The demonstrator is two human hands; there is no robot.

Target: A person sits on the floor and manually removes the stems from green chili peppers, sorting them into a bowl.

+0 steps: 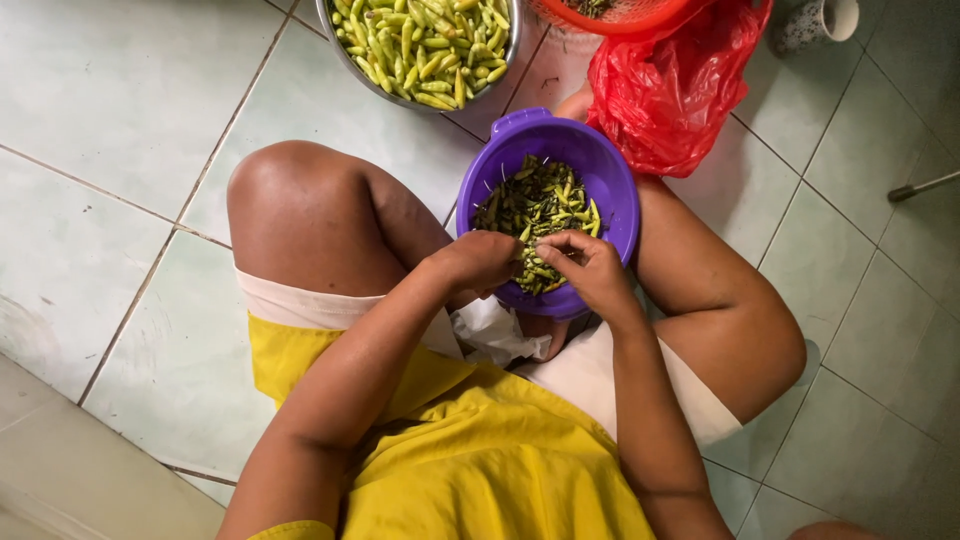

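Observation:
I sit cross-legged on a tiled floor with a purple plastic bowl [610, 175] between my legs. It holds a heap of dark green chilli stems and bits [535, 205]. My left hand [478, 262] and my right hand [588, 265] meet over the bowl's near rim, fingers pinched together on a small green chilli [528, 252]. The chilli is mostly hidden by my fingers.
A metal bowl [335, 45] of light green chillies [425, 40] stands on the floor ahead. A red plastic bag [665, 90] lies to the right of it, under an orange basket [620, 15]. A mug [815, 22] sits at the far right. A white cloth [495, 335] lies in my lap.

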